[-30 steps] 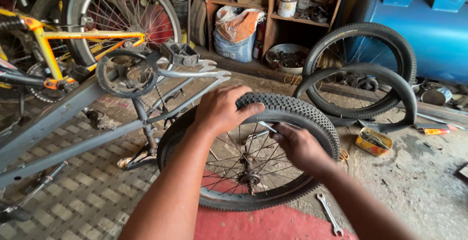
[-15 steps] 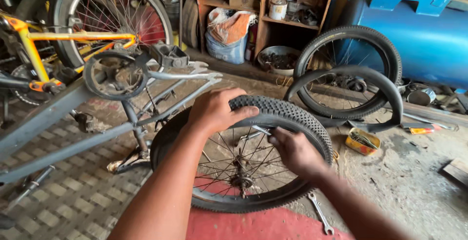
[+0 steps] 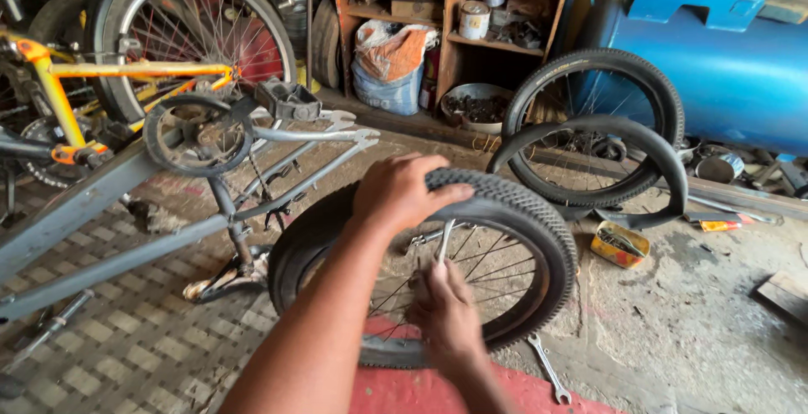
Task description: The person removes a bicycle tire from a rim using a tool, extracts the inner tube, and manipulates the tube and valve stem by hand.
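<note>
Centrally, the left hand point(image 3: 402, 188) clamps its grip over the top of the tyred bicycle wheel point(image 3: 513, 246); the right hand point(image 3: 444, 306), lower centre, closes on a thin metal tool point(image 3: 443, 241) among the spokes.

Floor point(image 3: 673, 330): bare grey concrete on the right side of the frame, checkered mat point(image 3: 126, 347) covering the lower left, red patch point(image 3: 438, 389) at the bottom centre.

On it:
- spanner point(image 3: 549, 369), lower centre-right, just beside the knobby-tyred wheel point(image 3: 539, 237) standing at centre
- small yellow tin point(image 3: 619, 244), right of that wheel
- second wheel point(image 3: 627, 103) plus a loose tyre point(image 3: 589, 128) in front of it, upper right
- metal bowl point(image 3: 478, 104) of small parts, top centre by the shelf unit
- stuffed sack point(image 3: 389, 65), left of the bowl
- wood block point(image 3: 784, 294), right edge
- upturned grey bike frame point(image 3: 109, 191), left half of the frame
</note>
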